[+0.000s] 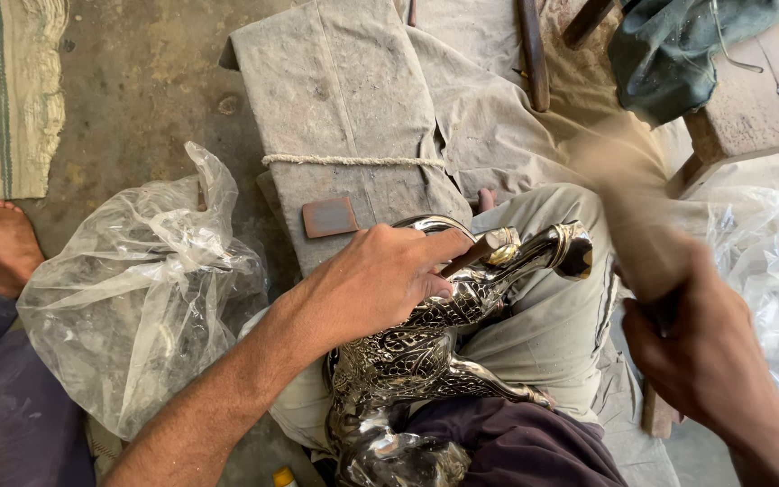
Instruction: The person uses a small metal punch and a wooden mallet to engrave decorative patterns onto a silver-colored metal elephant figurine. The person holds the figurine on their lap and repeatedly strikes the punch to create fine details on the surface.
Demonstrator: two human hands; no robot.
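Note:
A shiny engraved metal animal figure (426, 361) lies across my lap, its head (570, 248) pointing right. My left hand (380, 275) presses on the figure's neck and grips a short chisel-like punch (475, 252) whose tip rests on the metal near the head. My right hand (701, 347) is closed around the handle of a wooden mallet (628, 207), which is raised and motion-blurred above the figure's head.
A crumpled clear plastic bag (137, 289) lies at the left, more plastic (768, 271) at the right. A cloth-wrapped block tied with rope (353, 144) holds a small rust-coloured pad (329, 217). Another person's bare foot (4, 239) rests at far left. A wooden stool (750, 108) stands top right.

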